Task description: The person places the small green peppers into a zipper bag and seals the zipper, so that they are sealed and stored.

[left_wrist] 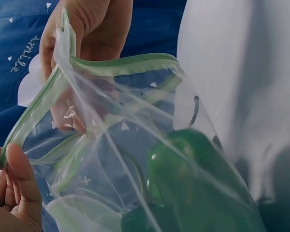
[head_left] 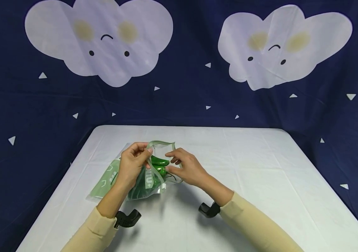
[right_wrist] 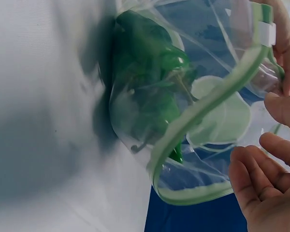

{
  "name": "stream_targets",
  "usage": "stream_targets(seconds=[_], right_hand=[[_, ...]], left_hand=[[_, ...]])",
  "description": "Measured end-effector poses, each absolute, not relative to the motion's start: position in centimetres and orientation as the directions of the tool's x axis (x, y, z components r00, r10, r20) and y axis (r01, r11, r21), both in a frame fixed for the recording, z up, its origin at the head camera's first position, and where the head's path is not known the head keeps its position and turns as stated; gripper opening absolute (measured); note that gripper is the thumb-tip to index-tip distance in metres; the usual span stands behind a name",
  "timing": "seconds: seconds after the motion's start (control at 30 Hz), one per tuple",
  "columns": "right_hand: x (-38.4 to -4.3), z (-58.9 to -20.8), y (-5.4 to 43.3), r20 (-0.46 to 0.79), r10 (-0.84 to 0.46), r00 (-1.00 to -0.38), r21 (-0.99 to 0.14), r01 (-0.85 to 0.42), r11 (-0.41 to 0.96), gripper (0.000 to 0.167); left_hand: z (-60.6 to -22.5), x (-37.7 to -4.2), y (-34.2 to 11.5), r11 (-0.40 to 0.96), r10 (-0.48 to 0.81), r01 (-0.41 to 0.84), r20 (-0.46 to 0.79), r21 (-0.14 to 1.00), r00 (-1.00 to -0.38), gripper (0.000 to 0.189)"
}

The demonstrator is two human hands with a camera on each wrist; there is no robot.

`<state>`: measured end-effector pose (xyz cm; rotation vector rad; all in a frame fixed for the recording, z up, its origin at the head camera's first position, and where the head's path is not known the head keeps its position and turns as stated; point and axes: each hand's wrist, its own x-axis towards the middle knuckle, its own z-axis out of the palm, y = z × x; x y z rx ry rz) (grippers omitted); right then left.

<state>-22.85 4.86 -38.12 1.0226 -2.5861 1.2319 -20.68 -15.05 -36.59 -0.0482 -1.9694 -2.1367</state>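
A clear zip bag (head_left: 148, 182) with a pale green zip rim (right_wrist: 208, 106) stands with its mouth toward the right. Inside lie several green peppers (head_left: 160, 161), some with stems showing (right_wrist: 183, 87). My left hand (head_left: 133, 161) pinches the rim between thumb and fingertips on the left side of the mouth. At the opening, my right hand (head_left: 186, 166) has its thumb and fingers loosely bent and apart, with nothing between them. In the left wrist view, fingers of the right hand (left_wrist: 89, 34) show through the clear plastic. A white slider (right_wrist: 267, 34) sits on the zip.
Flat on the white table (head_left: 229, 210), left of the peppers, lies light green printed plastic (head_left: 106, 180), partly behind my left forearm. Black wrist cameras (head_left: 128, 218) sit below both hands. A dark blue cloth with clouds (head_left: 194, 94) hangs behind the table's far edge.
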Motion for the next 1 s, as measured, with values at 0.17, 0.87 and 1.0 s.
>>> stream_targets(seconds=[0.17, 0.87, 1.0], right_hand=[[-22.6, -38.0, 6.0, 0.375, -0.494, -0.784, -0.665, -0.599, 0.447, 0.037], [-21.9, -38.5, 11.3, 0.343, -0.351, -0.871, -0.759, -0.477, 0.443, 0.03], [-21.8, -38.8, 11.9, 0.326, -0.328, -0.887, -0.777, -0.449, 0.441, 0.03]], left_hand=[[-36.7, -20.7, -14.9, 0.005, -0.148, 0.206, 0.204, 0.979, -0.968, 0.021], [-38.1, -20.2, -13.3, 0.1, -0.078, 0.171, 0.179, 0.98, -0.981, 0.02], [-38.5, -20.1, -12.8, 0.132, -0.059, 0.199, 0.208, 0.971, -0.976, 0.019]])
